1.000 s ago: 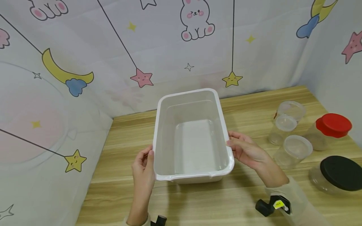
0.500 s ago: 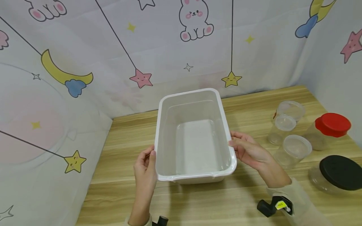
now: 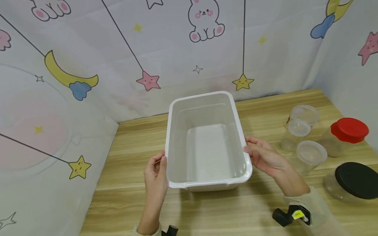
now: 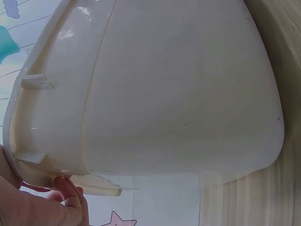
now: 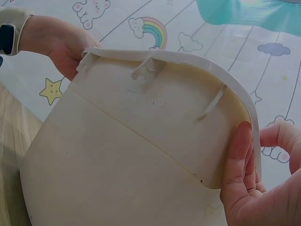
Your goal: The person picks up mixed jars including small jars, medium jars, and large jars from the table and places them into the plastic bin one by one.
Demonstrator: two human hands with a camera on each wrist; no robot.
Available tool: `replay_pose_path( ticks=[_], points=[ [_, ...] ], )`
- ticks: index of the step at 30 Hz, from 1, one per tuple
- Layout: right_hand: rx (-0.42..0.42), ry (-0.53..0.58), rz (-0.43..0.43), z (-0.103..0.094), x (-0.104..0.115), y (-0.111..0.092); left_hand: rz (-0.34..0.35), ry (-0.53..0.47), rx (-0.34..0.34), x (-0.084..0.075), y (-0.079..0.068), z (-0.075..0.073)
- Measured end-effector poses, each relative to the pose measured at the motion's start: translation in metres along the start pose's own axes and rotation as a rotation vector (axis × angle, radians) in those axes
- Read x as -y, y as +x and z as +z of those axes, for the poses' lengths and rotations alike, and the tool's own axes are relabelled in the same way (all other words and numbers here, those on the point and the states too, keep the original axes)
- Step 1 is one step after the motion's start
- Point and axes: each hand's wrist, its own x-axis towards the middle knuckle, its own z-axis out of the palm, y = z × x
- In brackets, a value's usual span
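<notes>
The left hand [image 3: 155, 177] is gripping the white tub [image 3: 209, 152] by one long side of its rim while the right hand [image 3: 264, 159] is gripping the opposite side, fingers tucking under the lip, probably because a matched hold is balancing so wide a thing. The tub is sitting between them, mouth upward, above or on the middle of the wooden tabletop [image 3: 133, 167]; whether its base is touching, I cannot tell. Beyond the right hand, clear containers [image 3: 310, 153], a red-lidded jar [image 3: 349, 130] and a black-lidded jar [image 3: 357, 180] are standing grouped, apparently out of the tub's way, and a patterned cloth [image 3: 165, 39] is hanging behind.
</notes>
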Motion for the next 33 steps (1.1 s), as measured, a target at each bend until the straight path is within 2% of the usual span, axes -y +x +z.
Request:
replay_pose_path(
  ticks=[19, 33],
  points=[
    [0.011, 0.012, -0.002, -0.005, 0.008, -0.005, 0.001, -0.073, 0.011, -0.001, -0.003, 0.011],
    [-0.003, 0.019, 0.004, -0.007, 0.012, -0.011, 0.012, -0.047, 0.039, -0.001, -0.005, 0.013]
  ],
)
